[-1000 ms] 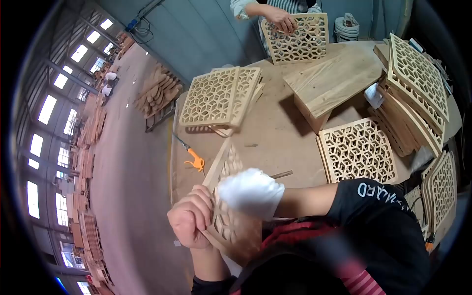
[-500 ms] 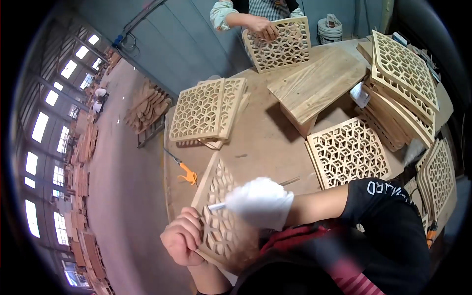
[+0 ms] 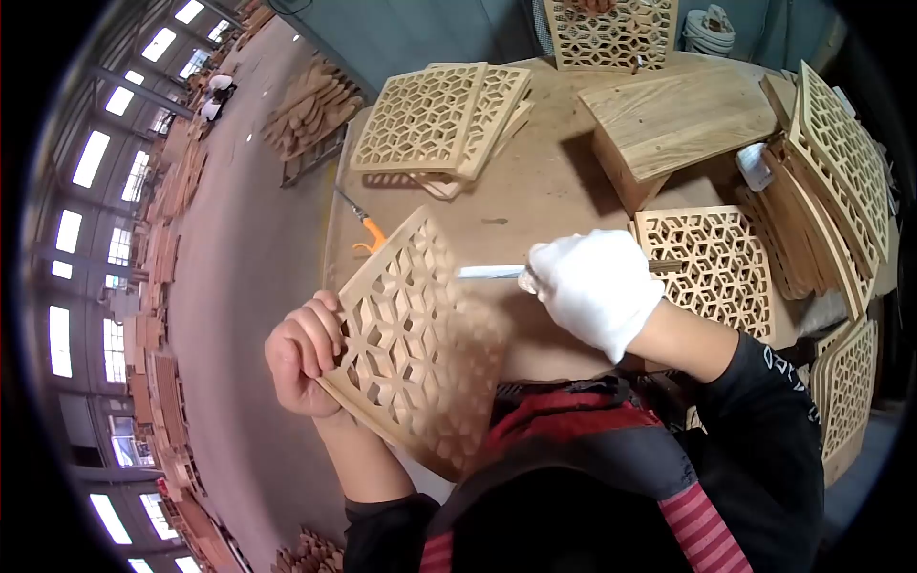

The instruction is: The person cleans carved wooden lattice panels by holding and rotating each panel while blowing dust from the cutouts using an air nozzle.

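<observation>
My bare left hand point(image 3: 308, 355) grips the left edge of a wooden lattice panel point(image 3: 399, 329), which is tilted over the near side of the table. The panel's right part is blurred. In a white glove, my right hand point(image 3: 592, 286) is closed round a thin tool with a pale, flat strip point(image 3: 489, 272) that points left toward the panel. The tool's handle shows on the right of the glove. An orange air gun point(image 3: 373, 235) lies just behind the panel's left edge.
Lattice panels point(image 3: 420, 119) are stacked at the back left, more point(image 3: 707, 258) at the right. A wooden stand point(image 3: 678, 119) occupies the back right, beside leaning panels point(image 3: 841, 162). Across the table point(image 3: 549, 105), another person's hand point(image 3: 597, 6) touches an upright panel point(image 3: 611, 38).
My right hand has moved right, off the panel, and the pale strip shows fully. The held panel's face has turned more into view. The camera view has shifted, cutting off most of the other person.
</observation>
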`<state>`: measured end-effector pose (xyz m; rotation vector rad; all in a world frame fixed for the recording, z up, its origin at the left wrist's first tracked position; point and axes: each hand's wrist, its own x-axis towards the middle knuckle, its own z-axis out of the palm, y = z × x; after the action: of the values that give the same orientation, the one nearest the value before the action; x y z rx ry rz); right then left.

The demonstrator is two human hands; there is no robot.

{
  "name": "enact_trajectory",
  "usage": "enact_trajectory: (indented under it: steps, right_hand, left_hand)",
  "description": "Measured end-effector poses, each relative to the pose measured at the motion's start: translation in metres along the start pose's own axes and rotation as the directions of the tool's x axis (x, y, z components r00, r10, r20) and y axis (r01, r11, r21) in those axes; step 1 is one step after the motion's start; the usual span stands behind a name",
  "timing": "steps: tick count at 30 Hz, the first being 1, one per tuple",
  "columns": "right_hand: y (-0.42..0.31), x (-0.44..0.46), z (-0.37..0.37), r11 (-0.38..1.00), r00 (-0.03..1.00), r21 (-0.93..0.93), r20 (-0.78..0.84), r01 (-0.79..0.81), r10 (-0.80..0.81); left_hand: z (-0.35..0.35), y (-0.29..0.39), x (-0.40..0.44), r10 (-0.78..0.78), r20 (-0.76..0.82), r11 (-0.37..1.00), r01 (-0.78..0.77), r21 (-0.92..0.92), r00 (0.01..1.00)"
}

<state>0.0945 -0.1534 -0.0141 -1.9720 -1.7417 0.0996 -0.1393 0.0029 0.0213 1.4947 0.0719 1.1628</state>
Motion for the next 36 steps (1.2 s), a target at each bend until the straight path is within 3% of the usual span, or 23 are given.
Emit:
enact_trajectory:
  steps: [7, 8, 11, 12, 15, 16, 20, 21, 23, 25, 29, 33, 34, 36]
  right_hand:
    - [-0.003, 0.014, 0.022, 0.929, 0.994, 0.355, -0.012, -0.101, 0.113]
    - [-0.003, 0.018, 0.016, 0.858, 0.968, 0.449, 0.144, -0.249, 0.205]
    - [0.001, 0.016, 0.036, 0.791, 0.948, 0.523, 0.187, -0.318, 0.258]
    - [0.005, 0.013, 0.053, 0.775, 0.966, 0.582, 0.082, -0.247, 0.246]
    - [0.019, 0.001, 0.089, 0.601, 0.903, 0.685, 0.215, -0.411, 0.371]
    - [0.027, -0.005, 0.105, 0.660, 0.919, 0.654, 0.153, -0.369, 0.362]
    - [0.047, -0.019, 0.132, 0.404, 0.793, 0.711, 0.366, -0.576, 0.486]
    - [0.055, -0.022, 0.144, 0.368, 0.782, 0.733, 0.352, -0.572, 0.515]
    - [0.078, -0.028, 0.173, 0.469, 0.783, 0.682, 0.255, -0.562, 0.567]
    - [0.085, -0.031, 0.173, 0.460, 0.744, 0.637, 0.288, -0.619, 0.603]
    - [0.090, -0.033, 0.170, 0.260, 0.786, 0.799, 0.371, -0.542, 0.495]
    - [0.090, -0.041, 0.169, 0.195, 0.784, 0.798, 0.459, -0.571, 0.418]
    - [0.090, -0.044, 0.176, 0.071, 0.778, 0.835, 0.473, -0.546, 0.413]
    - [0.087, -0.048, 0.175, -0.014, 0.755, 0.830, 0.514, -0.558, 0.408]
  left_hand:
    - [-0.019, -0.013, 0.004, 0.022, 0.015, 0.984, -0.019, -0.176, 1.000]
    - [-0.027, -0.014, 0.005, 0.004, 0.087, 0.982, 0.013, -0.191, 0.996]
    - [-0.047, -0.018, 0.004, -0.018, 0.093, 0.976, 0.038, -0.215, 0.996]
    - [-0.050, -0.019, 0.003, -0.030, 0.063, 0.972, 0.044, -0.232, 0.998]
    - [-0.057, -0.020, 0.000, -0.048, -0.038, 0.973, 0.038, -0.228, 0.998]
    - [-0.055, -0.020, 0.000, -0.057, -0.085, 0.970, 0.035, -0.243, 0.995]
    - [-0.062, -0.021, -0.002, -0.087, -0.290, 0.972, 0.018, -0.234, 0.953]
    - [-0.067, -0.021, -0.002, -0.100, -0.308, 0.966, 0.019, -0.256, 0.946]
    - [-0.082, -0.023, -0.003, -0.123, -0.339, 0.954, 0.016, -0.301, 0.933]
    - [-0.080, -0.021, -0.002, -0.139, -0.443, 0.955, 0.002, -0.297, 0.885]
    - [-0.084, -0.023, 0.004, -0.208, -0.520, 0.934, 0.011, -0.356, 0.828]
    - [-0.097, -0.029, 0.013, -0.274, -0.500, 0.918, 0.069, -0.390, 0.821]
    - [-0.102, -0.032, 0.014, -0.287, -0.498, 0.917, 0.083, -0.391, 0.818]
    - [-0.105, -0.036, 0.016, -0.320, -0.501, 0.909, 0.110, -0.403, 0.804]
